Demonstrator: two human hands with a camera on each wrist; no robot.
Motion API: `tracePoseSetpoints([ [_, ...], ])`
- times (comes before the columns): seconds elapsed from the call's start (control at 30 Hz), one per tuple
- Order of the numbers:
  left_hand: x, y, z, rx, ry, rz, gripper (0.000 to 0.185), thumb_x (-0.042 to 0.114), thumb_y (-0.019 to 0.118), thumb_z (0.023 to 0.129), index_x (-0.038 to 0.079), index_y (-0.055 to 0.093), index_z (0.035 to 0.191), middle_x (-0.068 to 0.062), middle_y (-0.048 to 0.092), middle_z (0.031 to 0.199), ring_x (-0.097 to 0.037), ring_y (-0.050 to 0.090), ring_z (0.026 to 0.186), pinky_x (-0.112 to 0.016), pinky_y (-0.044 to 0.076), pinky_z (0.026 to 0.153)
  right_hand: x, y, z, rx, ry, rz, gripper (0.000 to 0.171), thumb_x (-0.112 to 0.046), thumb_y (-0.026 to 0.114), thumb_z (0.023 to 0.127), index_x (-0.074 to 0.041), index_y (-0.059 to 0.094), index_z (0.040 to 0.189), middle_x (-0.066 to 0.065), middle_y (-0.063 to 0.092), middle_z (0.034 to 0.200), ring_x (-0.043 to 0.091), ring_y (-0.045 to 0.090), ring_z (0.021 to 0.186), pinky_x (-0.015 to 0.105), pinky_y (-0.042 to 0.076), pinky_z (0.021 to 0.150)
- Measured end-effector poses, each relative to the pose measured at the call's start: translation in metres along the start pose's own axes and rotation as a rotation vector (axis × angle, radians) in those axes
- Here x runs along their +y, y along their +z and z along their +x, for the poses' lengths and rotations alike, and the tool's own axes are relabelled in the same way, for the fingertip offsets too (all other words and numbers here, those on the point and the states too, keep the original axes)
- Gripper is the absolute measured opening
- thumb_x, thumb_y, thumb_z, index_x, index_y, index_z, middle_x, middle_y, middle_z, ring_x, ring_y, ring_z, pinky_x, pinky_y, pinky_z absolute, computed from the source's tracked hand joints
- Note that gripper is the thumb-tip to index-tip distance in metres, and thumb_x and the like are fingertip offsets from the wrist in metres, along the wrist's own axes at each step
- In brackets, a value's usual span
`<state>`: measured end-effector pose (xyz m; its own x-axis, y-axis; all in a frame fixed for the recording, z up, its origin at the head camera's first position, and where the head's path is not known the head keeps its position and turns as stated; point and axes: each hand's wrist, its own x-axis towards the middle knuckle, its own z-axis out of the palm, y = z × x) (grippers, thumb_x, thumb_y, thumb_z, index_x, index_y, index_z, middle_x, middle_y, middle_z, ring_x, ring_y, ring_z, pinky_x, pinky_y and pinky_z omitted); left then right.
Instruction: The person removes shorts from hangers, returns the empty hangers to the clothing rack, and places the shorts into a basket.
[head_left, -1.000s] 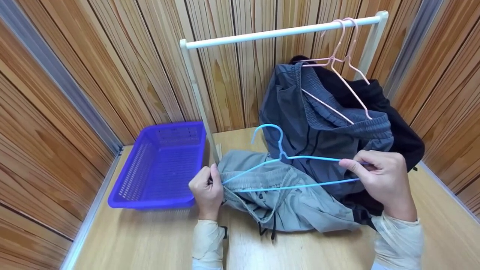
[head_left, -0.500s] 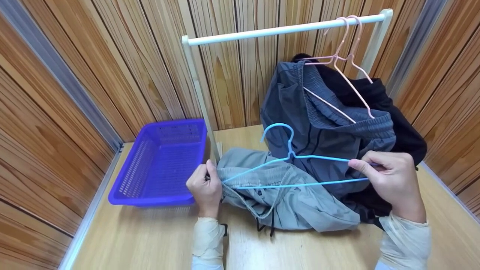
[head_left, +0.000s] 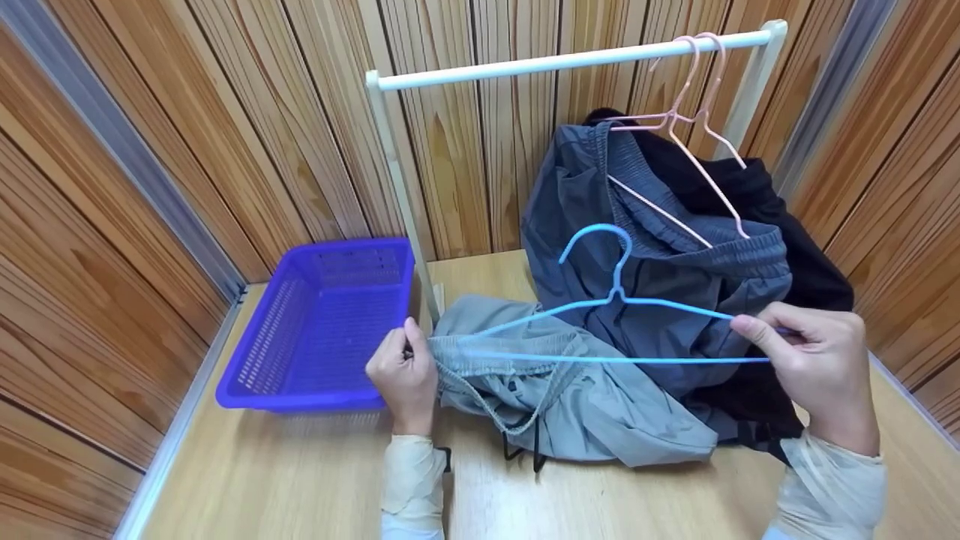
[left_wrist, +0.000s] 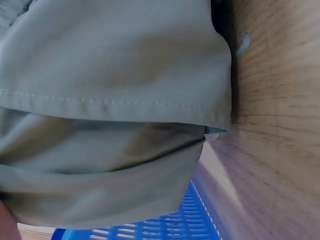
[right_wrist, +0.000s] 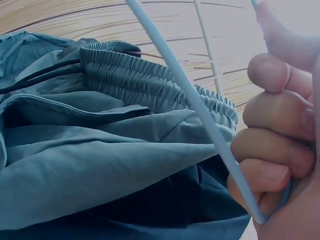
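My right hand (head_left: 817,367) grips the right end of a light blue wire hanger (head_left: 615,300), held level over the clothes; the same hanger (right_wrist: 190,95) crosses the right wrist view beside my curled fingers (right_wrist: 270,150). My left hand (head_left: 401,375) pinches the elastic waistband of light grey shorts (head_left: 570,397) lying on the wooden table (head_left: 300,480), right where the hanger's left tip meets the cloth. The left wrist view is filled by the grey fabric (left_wrist: 110,100).
A blue plastic basket (head_left: 322,330) sits at the left. A white rail (head_left: 570,60) behind carries two pink hangers (head_left: 690,112). Dark blue-grey shorts (head_left: 637,255) and a black garment (head_left: 795,255) are heaped beneath it. Wood-panelled walls close in on three sides.
My right hand has drawn the blue hanger rightward and lifted it slightly, its hook rising. My left hand stays on the waistband.
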<state>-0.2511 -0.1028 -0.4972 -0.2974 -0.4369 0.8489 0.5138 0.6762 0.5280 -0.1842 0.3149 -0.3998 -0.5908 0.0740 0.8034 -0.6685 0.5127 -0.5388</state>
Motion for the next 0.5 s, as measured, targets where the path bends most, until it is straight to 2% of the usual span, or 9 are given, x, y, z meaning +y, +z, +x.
tracePoseSetpoints([
  [0.23, 0.005, 0.004, -0.002, -0.053, 0.024, 0.005, 0.043, -0.003, 0.065, 0.095, 0.004, 0.045, 0.057, -0.009, 0.039, 0.053, -0.014, 0.031, 0.050, -0.033, 0.028, 0.049, -0.009, 0.005, 0.002, 0.087, 0.069, -0.051, 0.031, 0.018, 0.079, 0.077, 0.001, 0.063, 0.058, -0.012, 0.035, 0.050, -0.003, 0.026, 0.046, 0.018, 0.014, 0.045],
  [0.5, 0.008, 0.007, -0.005, -0.119, 0.039, 0.017, 0.040, -0.002, 0.066, 0.095, 0.004, 0.049, 0.059, -0.009, 0.042, 0.054, -0.014, 0.035, 0.051, -0.033, 0.032, 0.049, -0.018, 0.010, 0.004, 0.113, 0.110, -0.120, 0.029, 0.012, 0.080, 0.082, 0.001, 0.065, 0.060, -0.010, 0.032, 0.050, -0.004, 0.025, 0.045, 0.020, 0.013, 0.045],
])
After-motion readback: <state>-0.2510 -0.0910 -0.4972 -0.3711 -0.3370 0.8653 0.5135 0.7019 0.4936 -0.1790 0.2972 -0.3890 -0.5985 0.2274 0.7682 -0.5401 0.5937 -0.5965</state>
